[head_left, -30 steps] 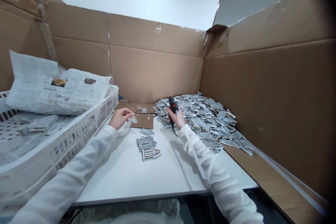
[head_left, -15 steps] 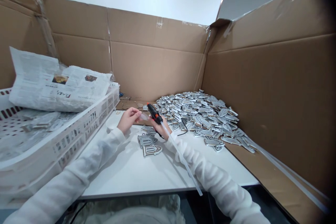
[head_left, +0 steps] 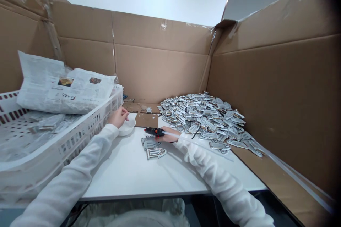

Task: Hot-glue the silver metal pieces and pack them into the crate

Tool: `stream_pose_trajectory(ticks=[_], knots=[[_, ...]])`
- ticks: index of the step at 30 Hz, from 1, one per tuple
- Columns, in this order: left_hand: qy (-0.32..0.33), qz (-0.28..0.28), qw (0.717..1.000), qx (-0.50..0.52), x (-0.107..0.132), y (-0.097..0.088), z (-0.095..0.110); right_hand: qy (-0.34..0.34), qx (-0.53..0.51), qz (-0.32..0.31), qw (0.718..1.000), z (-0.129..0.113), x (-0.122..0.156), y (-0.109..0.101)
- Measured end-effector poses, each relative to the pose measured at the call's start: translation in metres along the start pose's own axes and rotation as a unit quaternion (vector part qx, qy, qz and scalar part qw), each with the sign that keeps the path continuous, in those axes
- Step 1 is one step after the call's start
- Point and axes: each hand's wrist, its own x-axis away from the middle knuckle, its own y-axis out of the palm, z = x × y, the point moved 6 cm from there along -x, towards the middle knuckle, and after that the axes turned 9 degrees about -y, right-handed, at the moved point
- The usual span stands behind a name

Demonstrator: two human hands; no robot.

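My right hand (head_left: pixel 169 134) is wrapped around a black hot glue gun (head_left: pixel 156 132) with an orange tip. The gun points left, and a long translucent glue stick (head_left: pixel 205 146) runs out of its back over my right sleeve. Under and just in front of the gun lie grey-and-white arch-shaped pieces (head_left: pixel 156 153), partly covered by the hand. My left hand (head_left: pixel 119 117) has its fingers pinched together at the rim of a small white dish (head_left: pixel 126 128). Whatever those fingers hold is too small to make out.
A big pile of similar arch pieces (head_left: pixel 197 113) fills the back right. On the left stands a white plastic basket (head_left: pixel 80 138) with wrapped pieces and a printed paper bag (head_left: pixel 66 92). Tall cardboard walls (head_left: pixel 160 67) surround the table (head_left: pixel 128 173). A brown board (head_left: pixel 146 120) lies behind the dish.
My left hand has moved left, from beside the glue gun to the white dish. My right hand has lowered the gun over the arch pieces and turned its tip to the left.
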Motion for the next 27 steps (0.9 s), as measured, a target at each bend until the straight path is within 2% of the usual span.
stream_pose_trajectory(ticks=[2,6,12,16,21,24,27], knots=[[0.004,0.007,1.000,0.005,0.005,-0.001,0.007,0.017,0.002,-0.002,1.000,0.003,-0.002,0.005],[0.041,0.067,0.996,0.041,0.014,-0.009,0.021,0.018,-0.015,-0.012,1.000,0.005,-0.004,0.010],[0.127,0.076,0.986,0.081,0.026,-0.009,0.037,0.055,0.001,-0.001,0.998,0.009,-0.004,0.013],[0.147,0.048,0.983,0.101,0.031,-0.005,0.042,0.044,-0.020,-0.015,0.999,0.007,-0.003,0.016],[0.136,-0.017,0.966,0.217,0.033,-0.002,0.046,0.019,-0.055,-0.010,0.998,0.003,-0.003,0.011],[0.126,-0.012,0.947,0.294,0.035,-0.008,0.048,0.008,-0.079,-0.016,0.997,0.000,-0.003,0.012],[0.128,0.001,0.938,0.323,0.037,-0.012,0.050,0.006,-0.100,-0.025,0.995,-0.002,-0.004,0.015]])
